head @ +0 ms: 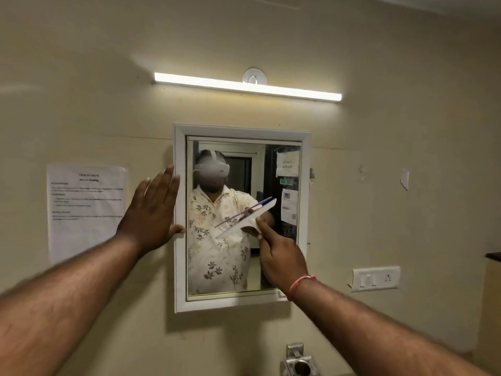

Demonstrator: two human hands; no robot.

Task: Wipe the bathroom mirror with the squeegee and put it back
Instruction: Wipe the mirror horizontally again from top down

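While right hand (282, 257) grips squeegee (241, 223) on mirror (217, 267), left hand (151, 213) flat against frame (180, 267); notice (84, 210) left, switchboard (375, 278) right.

Tube light (248, 86) lit up top; printed notice (86, 210) left; switchboard (375, 278) lower rt; metal holder (299, 362) btm.

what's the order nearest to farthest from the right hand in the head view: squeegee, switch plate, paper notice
1. squeegee, gripped in the right hand, at the mirror
2. switch plate, on the wall to the right
3. paper notice, left of the mirror
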